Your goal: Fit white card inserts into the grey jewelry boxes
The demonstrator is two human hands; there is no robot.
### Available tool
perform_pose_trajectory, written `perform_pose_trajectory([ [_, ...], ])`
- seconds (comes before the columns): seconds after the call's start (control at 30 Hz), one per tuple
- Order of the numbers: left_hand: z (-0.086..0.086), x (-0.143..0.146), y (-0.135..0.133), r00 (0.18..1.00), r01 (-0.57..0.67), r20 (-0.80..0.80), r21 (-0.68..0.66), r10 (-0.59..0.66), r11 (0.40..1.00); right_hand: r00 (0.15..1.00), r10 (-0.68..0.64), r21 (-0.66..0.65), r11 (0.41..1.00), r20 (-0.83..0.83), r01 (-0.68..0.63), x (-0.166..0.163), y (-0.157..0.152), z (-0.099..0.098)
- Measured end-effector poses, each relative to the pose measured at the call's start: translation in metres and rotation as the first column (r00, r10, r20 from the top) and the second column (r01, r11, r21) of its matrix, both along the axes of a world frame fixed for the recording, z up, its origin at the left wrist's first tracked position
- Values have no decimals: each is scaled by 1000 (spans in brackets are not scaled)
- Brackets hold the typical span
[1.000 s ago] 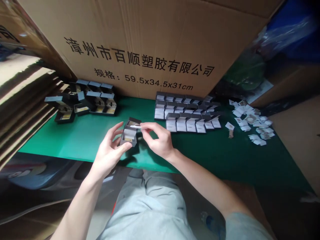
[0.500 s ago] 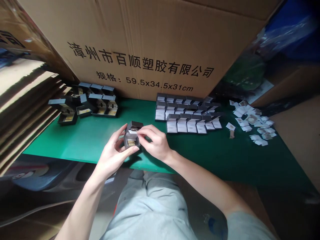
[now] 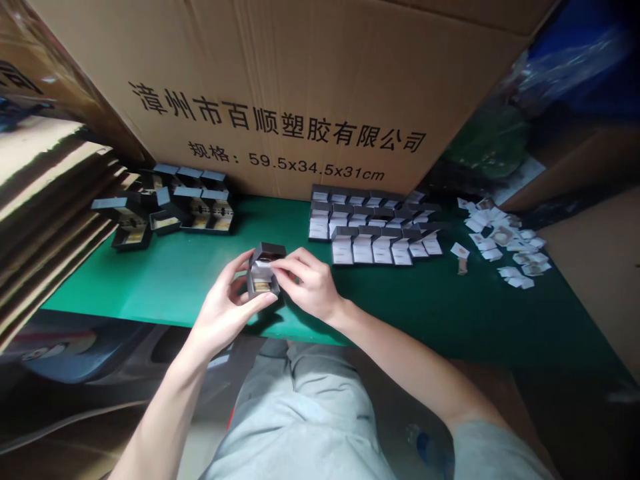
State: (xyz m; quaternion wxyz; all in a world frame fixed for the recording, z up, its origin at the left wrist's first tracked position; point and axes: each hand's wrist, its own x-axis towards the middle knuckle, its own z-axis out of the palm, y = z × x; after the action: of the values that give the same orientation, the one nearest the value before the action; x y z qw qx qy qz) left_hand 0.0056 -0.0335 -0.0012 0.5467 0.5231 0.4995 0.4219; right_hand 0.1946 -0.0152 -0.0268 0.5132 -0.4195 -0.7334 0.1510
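Head camera view: a person sits at a green table [image 3: 400,307], both bare hands meeting at one small dark box [image 3: 273,249] near the table's near edge, left of centre. The left hand [image 3: 227,293] is clamped around the box, thumb along its near side and fingers behind, tipping the open mouth toward the wearer. The right hand [image 3: 310,283] brings thumb and fingertips together at the box's right side, against a white piece [image 3: 262,265] under the raised lid; whether they pinch it or merely press it cannot be told.

A second ago the piece stuck out across the lid in the right hand's pinch; now it sits within the opening, and little has shifted over the last half second. The change suggests the work has passed from bringing the piece across to settling it inside, though the fingers hide whether it is fully seated. A yellowish strip [image 3: 262,286] shows in the base.

Far left, open boxes with yellowish insides [image 3: 203,208] stand grouped before a large carton [image 3: 280,60]. Right of centre, rows of white-lined boxes [image 3: 373,250] stand open. Farther right, loose white pieces [image 3: 503,237] lie scattered, apart from both hands.
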Motion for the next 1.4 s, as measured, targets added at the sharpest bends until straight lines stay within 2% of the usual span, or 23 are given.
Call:
perform_pose_trajectory([
  [0.47,-6,-6,-1,996,87,3,-13,-87,996,997,-55,21,998,-56,56,2,0,5],
  [0.67,-2,-4,-1,998,57,-16,4,-57,998,997,-73,41,996,-35,75,2,0,8],
  [0.87,2,1,-1,999,14,-40,23,-14,1000,999,-44,-57,997,-29,42,1,1,5],
  [1.03,2,2,0,998,-9,-61,45,12,999,999,-28,-43,999,-21,27,0,1,4],
  [1.4,-3,-1,-1,997,58,-52,39,-56,998,995,-99,-4,995,-19,99,2,0,6],
])
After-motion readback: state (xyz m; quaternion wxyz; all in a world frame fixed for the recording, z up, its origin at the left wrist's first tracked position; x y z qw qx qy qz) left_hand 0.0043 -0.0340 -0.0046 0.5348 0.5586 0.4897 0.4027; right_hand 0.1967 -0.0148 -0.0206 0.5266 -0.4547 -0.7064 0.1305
